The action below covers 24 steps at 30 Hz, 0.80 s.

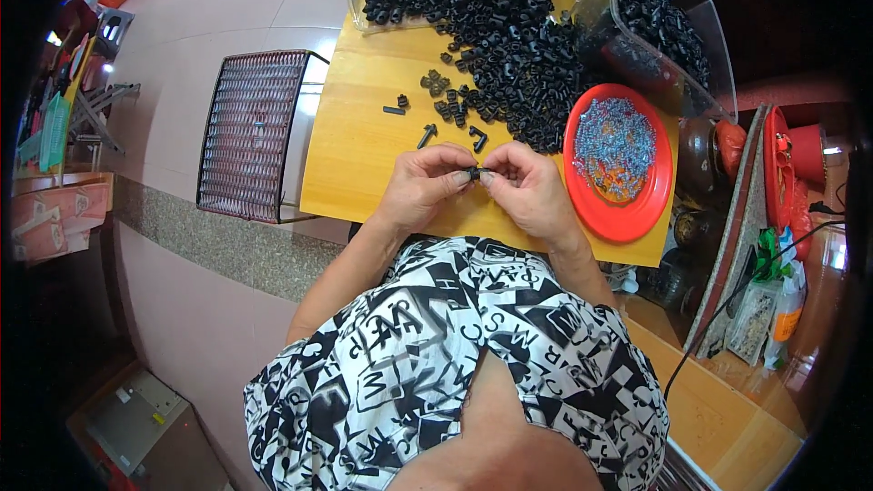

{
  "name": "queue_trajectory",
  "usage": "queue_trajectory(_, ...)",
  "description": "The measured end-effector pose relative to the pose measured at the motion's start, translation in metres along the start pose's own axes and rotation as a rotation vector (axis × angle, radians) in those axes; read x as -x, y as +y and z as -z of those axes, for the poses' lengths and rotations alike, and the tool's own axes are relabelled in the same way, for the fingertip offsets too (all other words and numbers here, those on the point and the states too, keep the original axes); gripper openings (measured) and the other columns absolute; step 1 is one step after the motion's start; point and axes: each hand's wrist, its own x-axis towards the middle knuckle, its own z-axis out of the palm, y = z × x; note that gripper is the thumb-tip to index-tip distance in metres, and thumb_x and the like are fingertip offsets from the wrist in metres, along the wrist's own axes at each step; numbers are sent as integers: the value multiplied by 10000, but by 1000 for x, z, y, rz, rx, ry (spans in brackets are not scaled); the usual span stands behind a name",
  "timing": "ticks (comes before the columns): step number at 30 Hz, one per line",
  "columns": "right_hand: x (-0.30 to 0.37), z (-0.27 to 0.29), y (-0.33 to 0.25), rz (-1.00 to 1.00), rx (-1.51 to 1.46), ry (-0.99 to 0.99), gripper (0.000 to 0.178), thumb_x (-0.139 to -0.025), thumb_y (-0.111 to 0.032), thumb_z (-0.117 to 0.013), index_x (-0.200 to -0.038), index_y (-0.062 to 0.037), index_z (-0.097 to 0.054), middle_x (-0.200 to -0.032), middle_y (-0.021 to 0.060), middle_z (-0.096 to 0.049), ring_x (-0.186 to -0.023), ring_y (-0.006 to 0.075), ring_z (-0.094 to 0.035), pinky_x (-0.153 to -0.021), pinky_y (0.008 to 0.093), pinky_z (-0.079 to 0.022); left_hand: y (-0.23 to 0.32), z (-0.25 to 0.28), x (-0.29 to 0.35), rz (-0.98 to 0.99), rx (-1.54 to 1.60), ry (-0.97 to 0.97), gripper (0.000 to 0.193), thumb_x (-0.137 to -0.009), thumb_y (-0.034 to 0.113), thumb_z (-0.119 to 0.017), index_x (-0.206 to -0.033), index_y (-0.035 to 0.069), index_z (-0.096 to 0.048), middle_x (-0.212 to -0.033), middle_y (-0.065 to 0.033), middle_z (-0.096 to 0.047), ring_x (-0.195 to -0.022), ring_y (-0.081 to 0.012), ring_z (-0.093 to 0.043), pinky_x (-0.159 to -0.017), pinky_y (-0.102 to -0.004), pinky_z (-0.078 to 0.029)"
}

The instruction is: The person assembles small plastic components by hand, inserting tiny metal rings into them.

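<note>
Close to the table's near edge, my left hand (421,185) and my right hand (530,189) meet, thumbs and fingertips pinching a small black plastic part (475,175) between them. The fingers cover most of it, so its full shape is hidden. Just beyond the fingertips lie a black L-shaped piece (478,137) and a dark T-shaped piece (427,135). A short black rod (394,111) rests farther to the left. To the right of my right hand is a red oval plate (587,207) bearing many small bluish metallic pieces (615,147).
A large heap of black plastic parts (509,36) spreads over the yellow table (350,150). A clear plastic bin (718,45) with more black parts stands at the far right. Left of the table is a woven-topped stool or rack (256,132). Jars and bags crowd the right side.
</note>
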Motion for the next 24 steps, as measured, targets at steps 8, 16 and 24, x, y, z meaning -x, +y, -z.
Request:
queue_trajectory(8,-6,3,3,0,52,-42,53,-738,-10,-564,-787,-10,-543,-696,-18,-522,-630,27,-470,-554,173,-389,-2,1,0,-192,-393,-25,131,-711,-57,-592,-840,-30,-596,-885,-74,-541,-813,-137,-511,-718,-234,-416)
queue_trajectory(16,-6,7,3,-20,44,-33,41,-732,-15,-554,-771,-7,-544,-681,-5,-538,-643,48,-486,-573,199,-406,1,-6,1,-67,-314,76,108,-708,-70,-588,-810,-37,-585,-872,-77,-557,-808,-137,-525,-721,-230,-419)
queue_trajectory(24,-10,10,10,13,89,-116,54,-725,-1,-569,-763,-13,-533,-652,-43,-492,-575,10,-436,-496,166,-359,-9,-2,1,-298,-583,3,110,-699,-100,-579,-782,-28,-570,-850,-89,-563,-798,-131,-535,-696,-229,-431)
